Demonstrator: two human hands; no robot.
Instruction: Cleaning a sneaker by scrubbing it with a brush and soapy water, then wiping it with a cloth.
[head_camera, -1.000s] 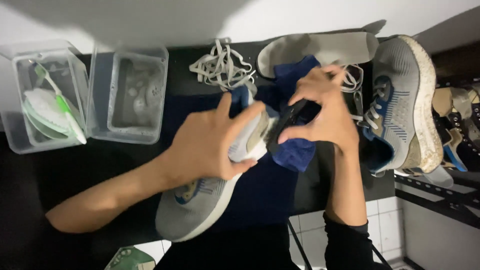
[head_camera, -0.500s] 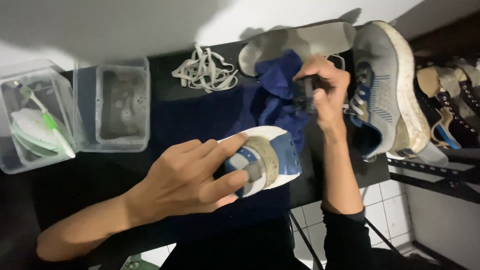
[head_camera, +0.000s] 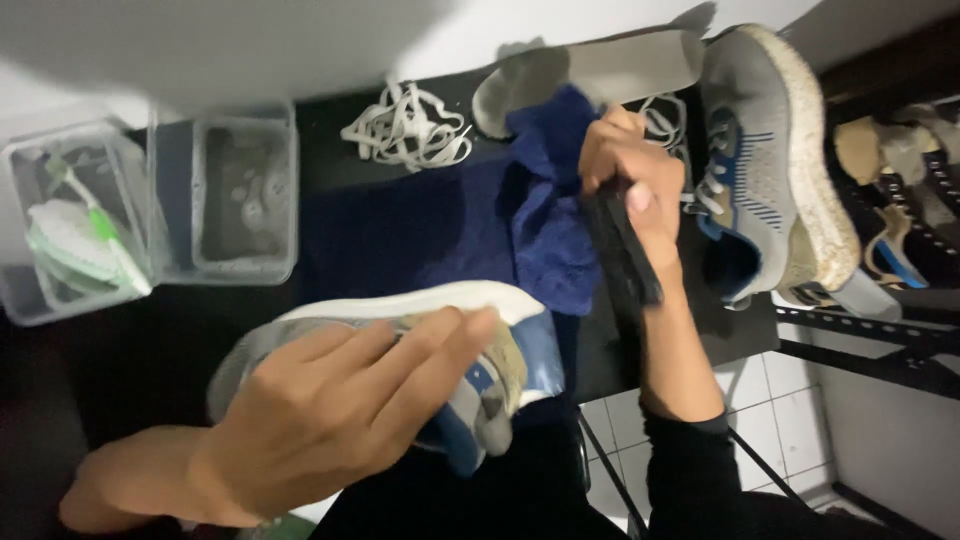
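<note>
My left hand (head_camera: 330, 410) grips a grey and blue sneaker (head_camera: 500, 340) with a white sole, held on its side low over the dark table (head_camera: 380, 240). My right hand (head_camera: 630, 175) is shut on a slim black tool (head_camera: 625, 255), perhaps a brush handle, that points down toward me. It hovers beside a crumpled blue cloth (head_camera: 555, 200). The matching sneaker (head_camera: 770, 170) lies on its side at the right, laces partly out.
A bundle of white laces (head_camera: 405, 130) and a grey insole (head_camera: 600, 70) lie at the back. Two clear plastic tubs stand at the left: one with foamy water (head_camera: 245, 195), one holding a green-and-white brush (head_camera: 70, 235). A shoe rack (head_camera: 900, 250) is at the right.
My left hand has pulled the sneaker down toward me and turned it sole-up. My right hand has drawn away from the shoe to the right, now holding the black tool clear of it.
</note>
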